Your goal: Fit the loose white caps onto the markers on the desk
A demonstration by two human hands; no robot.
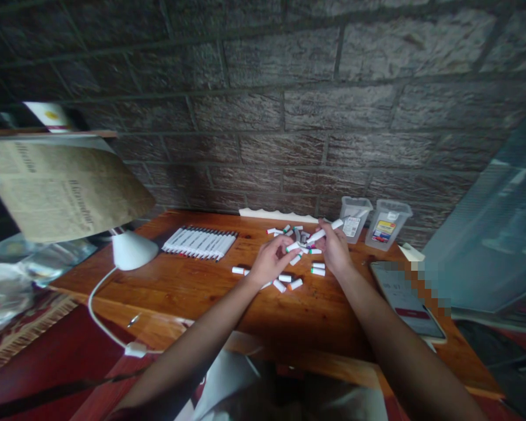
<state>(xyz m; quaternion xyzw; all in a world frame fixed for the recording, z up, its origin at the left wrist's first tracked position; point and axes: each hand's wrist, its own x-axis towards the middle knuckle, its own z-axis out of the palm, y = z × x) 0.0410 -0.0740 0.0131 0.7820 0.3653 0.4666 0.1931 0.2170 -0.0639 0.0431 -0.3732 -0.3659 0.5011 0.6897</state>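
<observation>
Wooden desk (188,298), brick wall (263,128) behind, white markers (279,286), left hand (267,261), right hand (334,248)

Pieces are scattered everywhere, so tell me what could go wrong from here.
The loose marker pieces are round, so the left hand or right hand could send them rolling across the desk. The white marker in the right hand could knock the clear tubs just behind it. Green and orange ends lie mixed, so pieces could be mismatched.
</observation>
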